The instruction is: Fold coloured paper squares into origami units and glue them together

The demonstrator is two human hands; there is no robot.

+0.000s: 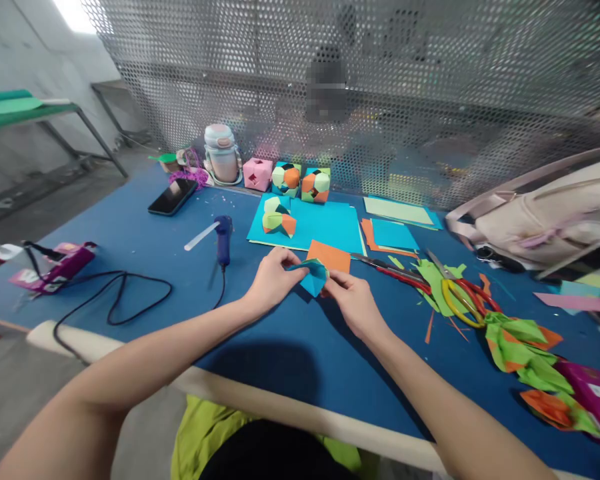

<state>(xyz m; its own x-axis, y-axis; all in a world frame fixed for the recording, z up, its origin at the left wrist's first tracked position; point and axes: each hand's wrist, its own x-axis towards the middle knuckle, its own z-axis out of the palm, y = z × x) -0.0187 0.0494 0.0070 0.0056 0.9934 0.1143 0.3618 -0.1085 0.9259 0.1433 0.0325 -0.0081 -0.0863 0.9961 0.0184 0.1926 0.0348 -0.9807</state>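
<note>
In the head view, with the folded blue paper (314,283) as the middle of the clock, the left hand (274,280) is at 9 o'clock and the right hand (354,300) at 4 o'clock. The left thumb and fingers are clamped on the paper's 9 o'clock edge; the right fingertips pinch its edge at 3 o'clock, where a pale green part shows. The paper sits between the hands, over the near half of the blue table (280,360); whether it touches the table I cannot tell.

Just beyond it, at 1 o'clock, lies an orange sheet (334,253). Past that, around 12 o'clock, is a stack of blue sheets (330,223), with a small folded paper piece (279,225) on it at 11 o'clock. Behind stand a pink paper ball (257,175) at 11 o'clock and two many-coloured paper balls (316,185), the farther right at 12 o'clock.

A bottle (223,157) stands between 10 and 11 o'clock. At 10 o'clock are a phone (173,198) and, nearer, a blue glue gun (223,240). Smaller sheets (394,235) lie at 2 o'clock. Red-handled scissors (405,275) rest near 3 o'clock, and farther that way lies another pair with a yellow handle (455,301), over green scraps (437,287).
</note>
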